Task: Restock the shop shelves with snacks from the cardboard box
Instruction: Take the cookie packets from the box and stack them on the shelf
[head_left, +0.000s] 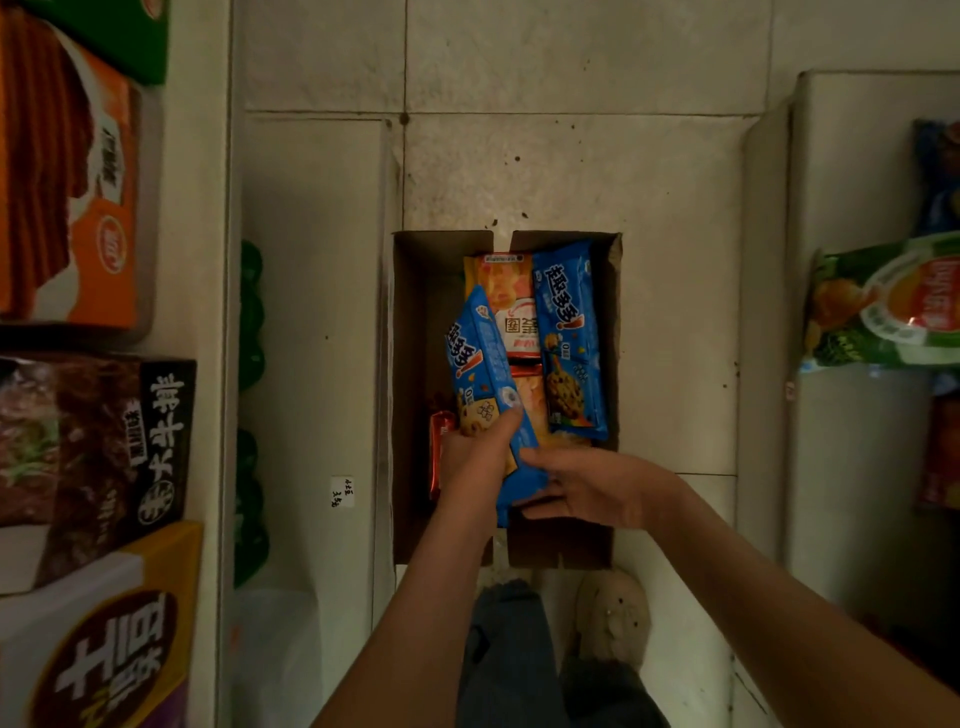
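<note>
The pale tiled floor (571, 171) is speckled and dimly lit, an aisle between two sets of cream shop shelves. An open brown cardboard box (410, 291) sits on it in the middle, flaps spread.

Inside the box there are two blue plastic cookie packets. The raised blue cookie packet (480, 364) leans over the box's left half, and the second blue cookie packet (569, 332) lies flat along the box's right wall. Between them lies an orange-and-pink snack packet (501, 283). One red foil packet (439, 452) stands against the box's left side.

The left hand (467, 467) grips the raised packet, its fingers (506, 423) curled onto the printed face. The right hand (597, 488) holds the same packet's near end, thumb on top and fingers (535, 512) tucked beneath.

Left of the box, the shelving carries four cartons: one green (130, 36), one orange (78, 182), one dark brown (104, 447) and one yellow (104, 639). Right of the box are three bags: one green (883, 301), one blue (937, 176) and one red (940, 457). Nearer than the box, one beige shoe (613, 618) stands on the floor.
</note>
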